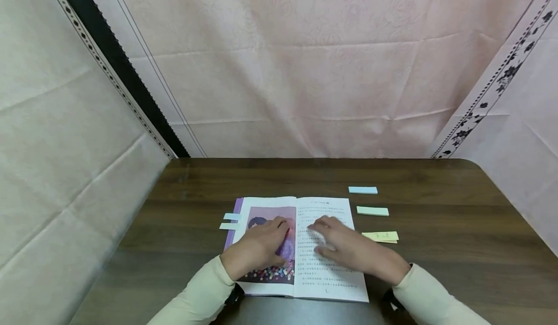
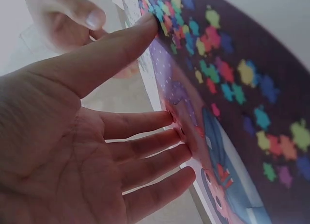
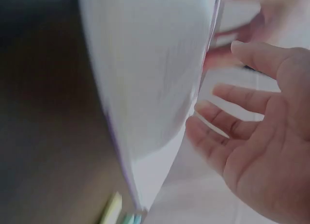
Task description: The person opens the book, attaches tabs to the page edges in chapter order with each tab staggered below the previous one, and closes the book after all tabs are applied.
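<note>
The left hand (image 1: pixel 257 250) lies flat with straight fingers (image 2: pixel 145 151) spread on the illustrated left page of an open book (image 1: pixel 324 286); their tips press the colourful picture near the centre fold. The right hand (image 1: pixel 348 247) rests on the printed right page, fingers (image 3: pixel 227 95) loosely extended and apart, gripping nothing. The book lies open and flat at the near middle of a dark wooden worktop (image 1: pixel 436 267). Just beyond its left edge, two small pale tabs (image 1: pixel 230 221) stick out from the pages. To the right of the book, apart from it, three strips of sticky notes lie in a column: a blue pad (image 1: pixel 363 190) farthest away, a green pad (image 1: pixel 372 211) in the middle, and a yellow pad (image 1: pixel 380 237) nearest, just beside the right hand. Pale pink cloth (image 1: pixel 305 73) hangs behind and around the worktop.
</note>
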`<state>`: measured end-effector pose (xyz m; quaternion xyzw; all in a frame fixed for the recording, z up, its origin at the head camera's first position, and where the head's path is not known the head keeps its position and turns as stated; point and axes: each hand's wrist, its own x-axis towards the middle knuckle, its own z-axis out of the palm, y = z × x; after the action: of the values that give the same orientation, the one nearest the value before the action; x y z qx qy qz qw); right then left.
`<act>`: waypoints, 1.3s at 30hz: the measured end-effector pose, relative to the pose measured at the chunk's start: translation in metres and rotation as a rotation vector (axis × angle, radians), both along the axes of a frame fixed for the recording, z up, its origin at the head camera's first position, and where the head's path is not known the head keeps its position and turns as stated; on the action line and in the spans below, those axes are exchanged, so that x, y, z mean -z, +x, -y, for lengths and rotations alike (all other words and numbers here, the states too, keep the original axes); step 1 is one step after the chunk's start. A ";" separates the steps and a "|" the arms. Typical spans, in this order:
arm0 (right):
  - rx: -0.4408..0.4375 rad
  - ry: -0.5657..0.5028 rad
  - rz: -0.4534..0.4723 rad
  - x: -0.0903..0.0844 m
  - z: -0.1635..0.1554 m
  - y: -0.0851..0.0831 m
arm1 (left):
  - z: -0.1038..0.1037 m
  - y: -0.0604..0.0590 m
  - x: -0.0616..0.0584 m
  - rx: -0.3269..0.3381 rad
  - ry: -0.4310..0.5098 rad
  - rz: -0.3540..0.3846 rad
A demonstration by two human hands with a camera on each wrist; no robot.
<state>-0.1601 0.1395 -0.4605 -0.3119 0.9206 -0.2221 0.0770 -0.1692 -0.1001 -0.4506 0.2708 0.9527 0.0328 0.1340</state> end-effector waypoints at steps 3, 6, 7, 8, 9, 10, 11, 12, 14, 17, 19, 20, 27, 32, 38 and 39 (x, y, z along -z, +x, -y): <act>0.094 0.035 -0.016 -0.003 -0.014 -0.014 | -0.002 0.000 -0.002 -0.001 -0.002 -0.004; 0.181 0.093 0.022 -0.005 -0.025 -0.032 | -0.002 0.001 -0.003 -0.005 0.004 0.003; 0.207 0.119 0.039 -0.005 -0.028 -0.038 | -0.002 0.001 -0.003 -0.008 0.004 0.004; 0.225 0.142 0.055 -0.005 -0.030 -0.044 | -0.001 0.001 -0.003 -0.010 0.004 0.005; 0.237 0.166 0.063 -0.005 -0.032 -0.050 | -0.001 0.001 -0.003 -0.010 0.006 0.004; 0.245 0.187 0.071 -0.004 -0.034 -0.055 | -0.001 0.001 -0.003 -0.009 0.009 0.003; 0.249 0.206 0.079 -0.003 -0.036 -0.059 | 0.000 0.001 -0.003 -0.009 0.009 0.003; 0.254 0.220 0.090 -0.002 -0.037 -0.063 | 0.000 0.001 -0.002 -0.007 0.010 -0.001; 0.247 0.241 0.097 0.000 -0.039 -0.068 | 0.000 0.001 -0.001 -0.003 0.013 -0.002; 0.239 0.256 0.092 0.002 -0.040 -0.073 | 0.000 0.001 0.000 -0.002 0.018 0.003; 0.228 0.268 0.070 0.002 -0.039 -0.074 | 0.000 0.001 0.000 -0.004 0.024 0.007; 0.223 0.276 0.054 0.002 -0.038 -0.074 | 0.000 0.001 0.000 -0.006 0.027 0.008; 0.197 0.381 -0.079 -0.002 -0.031 -0.066 | -0.001 0.002 0.000 -0.010 0.030 0.009; 0.177 0.404 -0.117 -0.002 -0.029 -0.064 | -0.001 0.002 -0.001 -0.003 0.023 0.009; 0.226 0.186 -0.014 0.003 -0.037 -0.067 | 0.000 0.005 -0.001 -0.008 0.018 -0.008; 0.257 0.116 0.011 0.004 -0.039 -0.067 | 0.000 0.006 0.000 -0.001 0.023 -0.014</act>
<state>-0.2274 0.1784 -0.4648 -0.1852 0.9638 -0.1782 0.0710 -0.1630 -0.1000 -0.4505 0.2718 0.9533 0.0420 0.1244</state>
